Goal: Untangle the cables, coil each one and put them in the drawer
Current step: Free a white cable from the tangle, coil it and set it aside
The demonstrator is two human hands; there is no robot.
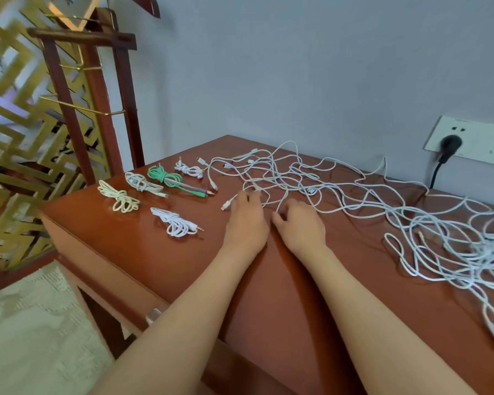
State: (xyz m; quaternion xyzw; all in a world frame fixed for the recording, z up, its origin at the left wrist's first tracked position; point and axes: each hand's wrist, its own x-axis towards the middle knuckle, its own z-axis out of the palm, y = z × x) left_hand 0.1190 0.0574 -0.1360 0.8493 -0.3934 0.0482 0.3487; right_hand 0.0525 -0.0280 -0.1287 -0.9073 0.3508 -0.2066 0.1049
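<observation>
On the red-brown table (154, 252): both forearms are in, hands side by side at the near fringe of the mess.
Left hand (246, 220): fingers stretched forward and laid flat on a white strand, with no curl showing.
Right hand (300, 226): fingers curled down, thumb out toward its partner. A strand loops up right at the fingertips, but whether it's nipped I cannot tell.
Tangle (297, 175): loose white cables, starting right at the fingertips and sprawling away.
Heap (454, 246): the thickest knot of it, well off to the right near the table's edge.
Plug end (226, 206): a free end poking out just left of the left hand's fingers.
Which way it lies: the tangle runs ahead and off to the right. Its long line goes from the far middle down to the near right corner, so the right hand is nearer the bulk and the left hand nearer that free end.
Bundles done: five coiled at the left, well apart from the mess. They are cream bundle (117, 198), grey bundle (141, 183), green bundle (169, 178), small white bundle (187, 169) and white bundle (177, 223).
Drawer: not showing open anywhere.
Wall socket (474, 141): a black plug (449, 146) sits in it, beyond the table.
Likely call: draw the free end leftward while the right hand feeds slack.
</observation>
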